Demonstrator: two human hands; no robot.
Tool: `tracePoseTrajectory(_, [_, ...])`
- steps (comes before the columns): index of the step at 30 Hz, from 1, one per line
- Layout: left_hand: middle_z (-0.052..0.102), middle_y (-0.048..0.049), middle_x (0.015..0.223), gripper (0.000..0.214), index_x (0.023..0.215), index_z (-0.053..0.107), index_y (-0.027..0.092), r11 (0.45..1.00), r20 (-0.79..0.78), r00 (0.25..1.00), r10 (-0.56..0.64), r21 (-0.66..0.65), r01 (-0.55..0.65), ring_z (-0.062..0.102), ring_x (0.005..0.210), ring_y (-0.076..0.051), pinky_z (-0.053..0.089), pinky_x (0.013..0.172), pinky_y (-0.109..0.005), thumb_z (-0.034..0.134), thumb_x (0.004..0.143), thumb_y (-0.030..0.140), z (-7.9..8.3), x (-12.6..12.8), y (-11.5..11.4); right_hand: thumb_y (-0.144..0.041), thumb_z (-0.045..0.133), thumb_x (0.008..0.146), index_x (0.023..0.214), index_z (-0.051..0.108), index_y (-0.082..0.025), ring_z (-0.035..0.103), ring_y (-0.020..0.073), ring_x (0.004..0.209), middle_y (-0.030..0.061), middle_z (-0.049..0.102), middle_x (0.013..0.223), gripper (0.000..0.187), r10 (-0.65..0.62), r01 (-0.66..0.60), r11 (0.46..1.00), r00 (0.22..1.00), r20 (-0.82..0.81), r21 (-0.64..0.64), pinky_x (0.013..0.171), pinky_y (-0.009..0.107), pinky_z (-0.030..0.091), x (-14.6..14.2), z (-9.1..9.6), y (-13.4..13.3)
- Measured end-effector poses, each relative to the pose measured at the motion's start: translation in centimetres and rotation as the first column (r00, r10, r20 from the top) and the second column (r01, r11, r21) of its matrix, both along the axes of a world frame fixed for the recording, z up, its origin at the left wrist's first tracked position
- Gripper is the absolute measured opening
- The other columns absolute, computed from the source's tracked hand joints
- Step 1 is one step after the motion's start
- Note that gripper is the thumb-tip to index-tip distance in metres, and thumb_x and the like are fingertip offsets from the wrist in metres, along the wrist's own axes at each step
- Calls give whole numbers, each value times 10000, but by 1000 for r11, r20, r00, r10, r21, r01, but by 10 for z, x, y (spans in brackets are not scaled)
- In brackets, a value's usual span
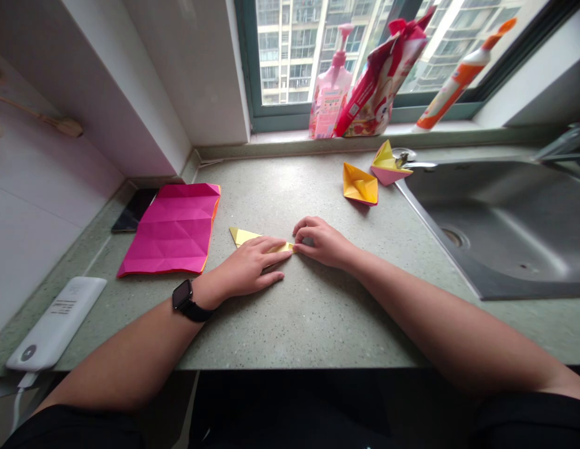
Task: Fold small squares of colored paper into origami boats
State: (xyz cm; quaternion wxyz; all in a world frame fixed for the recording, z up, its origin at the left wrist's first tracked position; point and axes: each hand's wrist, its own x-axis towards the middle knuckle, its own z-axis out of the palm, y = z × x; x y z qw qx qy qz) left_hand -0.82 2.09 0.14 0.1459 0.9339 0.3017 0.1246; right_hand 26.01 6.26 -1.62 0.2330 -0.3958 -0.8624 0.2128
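A folded yellow paper [243, 236] lies flat on the grey stone counter [309, 312], mid-table. My left hand [250, 268], with a black watch on the wrist, lies flat on it with fingers stretched out, pressing it down. My right hand [320, 242] has its fingers curled and pinches the paper's right tip. Most of the paper is hidden under my left hand. Two finished yellow-and-pink paper boats [360, 184] [387, 164] stand farther back, near the sink corner.
A creased pink sheet [175, 229] lies at left, a dark phone [133, 211] behind it, a white power bank [56, 324] at the near left edge. A steel sink [505, 218] fills the right. Pink pump bottle [331, 90], red pouch [381, 78] and orange-capped bottle [458, 78] stand on the windowsill.
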Motion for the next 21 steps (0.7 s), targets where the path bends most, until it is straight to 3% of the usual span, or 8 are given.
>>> tracePoseTrajectory(21, [598,-151,1597,452,1503,669,260,1000,3,1000,9,-9,-9,570,1461,-346,444,1262,-582,665,1070,386,-1,1,-2,-236,790,945,843,733,-244,666,269,1117,85,736,1131,117,3,-3,1000,1000,3,5,1063,482,523,1,0,0])
